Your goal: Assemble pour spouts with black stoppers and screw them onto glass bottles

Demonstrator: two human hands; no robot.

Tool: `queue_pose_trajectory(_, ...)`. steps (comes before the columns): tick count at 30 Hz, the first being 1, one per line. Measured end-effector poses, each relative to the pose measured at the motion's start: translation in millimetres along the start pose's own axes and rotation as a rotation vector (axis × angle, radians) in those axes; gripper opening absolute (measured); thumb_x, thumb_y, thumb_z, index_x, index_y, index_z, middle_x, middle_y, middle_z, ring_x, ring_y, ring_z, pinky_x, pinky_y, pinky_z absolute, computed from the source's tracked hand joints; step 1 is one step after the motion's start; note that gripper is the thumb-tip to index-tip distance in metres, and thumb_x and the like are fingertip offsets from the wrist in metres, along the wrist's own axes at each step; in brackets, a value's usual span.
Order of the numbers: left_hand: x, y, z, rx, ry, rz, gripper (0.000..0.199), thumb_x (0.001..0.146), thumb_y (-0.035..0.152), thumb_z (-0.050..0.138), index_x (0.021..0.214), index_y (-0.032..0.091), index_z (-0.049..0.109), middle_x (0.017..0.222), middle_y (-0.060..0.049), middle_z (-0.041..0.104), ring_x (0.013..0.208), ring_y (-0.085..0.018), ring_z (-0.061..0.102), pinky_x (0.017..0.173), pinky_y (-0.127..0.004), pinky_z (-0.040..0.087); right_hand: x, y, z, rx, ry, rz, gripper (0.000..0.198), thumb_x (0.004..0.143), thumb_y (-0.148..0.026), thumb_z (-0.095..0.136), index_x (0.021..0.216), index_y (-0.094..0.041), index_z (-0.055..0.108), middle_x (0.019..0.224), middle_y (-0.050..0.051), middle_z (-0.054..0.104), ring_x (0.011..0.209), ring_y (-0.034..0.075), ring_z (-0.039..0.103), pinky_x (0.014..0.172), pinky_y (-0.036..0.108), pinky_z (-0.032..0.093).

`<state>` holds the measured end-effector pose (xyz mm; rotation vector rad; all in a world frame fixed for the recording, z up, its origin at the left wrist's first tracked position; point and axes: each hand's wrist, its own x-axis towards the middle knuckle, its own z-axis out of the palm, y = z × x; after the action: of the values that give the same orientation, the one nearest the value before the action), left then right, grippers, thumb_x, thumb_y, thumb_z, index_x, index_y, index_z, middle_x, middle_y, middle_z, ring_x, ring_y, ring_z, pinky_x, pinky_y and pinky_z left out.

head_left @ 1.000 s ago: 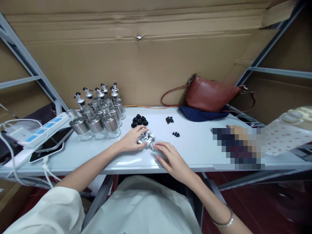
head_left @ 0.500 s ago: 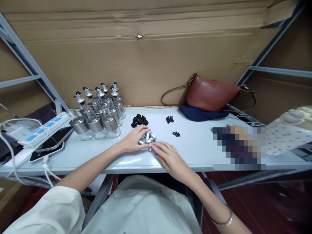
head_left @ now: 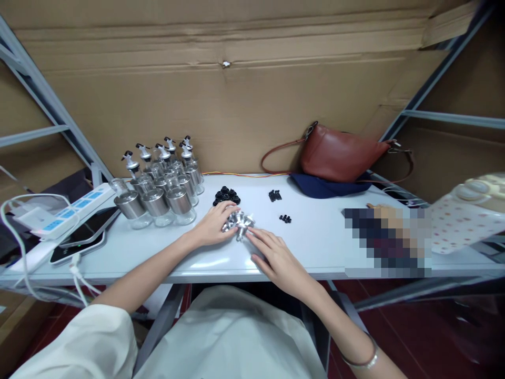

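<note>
Between my hands lies a small heap of shiny silver metal parts (head_left: 241,225) on the white tabletop (head_left: 221,261). My left hand (head_left: 216,223) curves around the heap's left side, fingers apart and touching it. At the right edge of the heap rests my right hand (head_left: 276,258), its fingers stretched out with the tips against the parts. Just behind the heap sits a cluster of black round stoppers (head_left: 226,195). Farther right are two little groups of small black pieces, one behind (head_left: 275,195) and a second group (head_left: 285,218) nearer me.
Several glass bottles with steel sleeves (head_left: 154,202) stand at the left, some topped with pourers. Beside them lie a power strip (head_left: 77,210) and a dark flat device (head_left: 79,247). A brown handbag (head_left: 335,152) rests on a navy cap (head_left: 327,187) at the back right.
My hands have drawn slightly apart, and more of the silver parts shows between them. The heap looks a little shifted; the bottles and black pieces stay in place.
</note>
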<state>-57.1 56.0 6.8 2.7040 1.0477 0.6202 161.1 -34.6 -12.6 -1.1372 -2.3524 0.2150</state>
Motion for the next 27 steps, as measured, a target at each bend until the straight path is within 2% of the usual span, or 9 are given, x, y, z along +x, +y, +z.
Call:
queue_pose_trajectory(4, 0, 4, -13, 0.037, 0.042, 0.035, 0.048, 0.087, 0.039, 0.052, 0.128, 0.016, 0.044, 0.135, -0.016, 0.044, 0.13, -0.028, 0.039, 0.108, -0.045, 0.035, -2, 0, -1, 0.03, 0.046, -0.016, 0.045, 0.092, -0.022, 0.046, 0.137, -0.025, 0.043, 0.139, 0.011, 0.048, 0.127, 0.027, 0.045, 0.099, 0.051, 0.045)
queue_pose_trajectory(6, -4, 7, -30, 0.07, 0.141, 0.066, 0.044, 0.087, 0.038, 0.052, 0.126, 0.018, 0.045, 0.134, -0.014, 0.045, 0.13, -0.026, 0.039, 0.11, -0.043, 0.033, -2, 0, -1, 0.052, 0.092, -0.024, 0.043, 0.092, -0.023, 0.046, 0.135, -0.026, 0.045, 0.138, 0.011, 0.049, 0.126, 0.026, 0.046, 0.099, 0.051, 0.046)
queue_pose_trajectory(10, -23, -4, -86, 0.12, 0.633, -0.019, 0.03, 0.088, 0.032, 0.051, 0.117, 0.023, 0.049, 0.125, -0.007, 0.052, 0.124, -0.023, 0.045, 0.106, -0.041, 0.038, -4, -1, -2, 0.107, 0.171, -0.022, 0.038, 0.093, -0.023, 0.045, 0.131, -0.027, 0.047, 0.137, 0.011, 0.048, 0.126, 0.026, 0.047, 0.099, 0.048, 0.047)
queue_pose_trajectory(13, -42, -39, -136, 0.053, 1.086, -0.241, 0.028, 0.085, 0.029, 0.052, 0.112, 0.021, 0.05, 0.121, -0.004, 0.053, 0.117, -0.02, 0.05, 0.097, -0.036, 0.045, -4, -1, -2, 0.125, 0.192, -0.006, 0.036, 0.093, -0.022, 0.044, 0.128, -0.027, 0.048, 0.136, 0.011, 0.048, 0.124, 0.026, 0.048, 0.099, 0.047, 0.047)
queue_pose_trajectory(15, -53, -70, -165, -0.128, 1.278, -0.394, 0.03, 0.083, 0.025, 0.053, 0.111, 0.018, 0.048, 0.116, -0.003, 0.056, 0.114, -0.018, 0.052, 0.094, -0.034, 0.046, -4, -1, -2, 0.123, 0.186, -0.002, 0.034, 0.093, -0.022, 0.044, 0.127, -0.026, 0.048, 0.136, 0.011, 0.048, 0.124, 0.026, 0.049, 0.099, 0.047, 0.047)
queue_pose_trajectory(17, -62, -99, -184, -0.406, 1.194, -0.545, 0.028, 0.083, 0.026, 0.053, 0.11, 0.019, 0.048, 0.113, -0.001, 0.059, 0.113, -0.017, 0.053, 0.088, -0.032, 0.048, -4, -1, -1, 0.119, 0.18, -0.004, 0.032, 0.093, -0.022, 0.044, 0.125, -0.025, 0.049, 0.135, 0.011, 0.048, 0.124, 0.025, 0.049, 0.099, 0.046, 0.047)
queue_pose_trajectory(20, -69, -126, -192, -0.69, 0.918, -0.69, 0.023, 0.082, 0.033, 0.054, 0.101, 0.019, 0.053, 0.102, -0.001, 0.063, 0.103, -0.016, 0.057, 0.079, -0.027, 0.049, -4, 0, 0, 0.114, 0.187, -0.009, 0.031, 0.094, -0.023, 0.044, 0.124, -0.025, 0.049, 0.134, 0.012, 0.048, 0.124, 0.025, 0.049, 0.099, 0.046, 0.047)
queue_pose_trajectory(23, -71, -136, -186, -0.781, 0.764, -0.728, 0.032, 0.075, 0.038, 0.062, 0.099, 0.018, 0.057, 0.098, -0.003, 0.065, 0.092, -0.017, 0.061, 0.071, -0.026, 0.049, -5, 2, 2, 0.107, 0.188, -0.013, 0.03, 0.094, -0.023, 0.043, 0.123, -0.025, 0.049, 0.134, 0.012, 0.048, 0.124, 0.025, 0.049, 0.099, 0.046, 0.047)
queue_pose_trajectory(27, -70, -141, -179, -0.749, 0.593, -0.663, 0.044, 0.067, 0.041, 0.072, 0.101, 0.017, 0.059, 0.102, -0.007, 0.066, 0.093, -0.02, 0.062, 0.07, -0.025, 0.049, -5, 2, 3, 0.095, 0.187, -0.008, 0.029, 0.094, -0.023, 0.043, 0.122, -0.025, 0.049, 0.134, 0.012, 0.049, 0.123, 0.025, 0.049, 0.098, 0.045, 0.048)
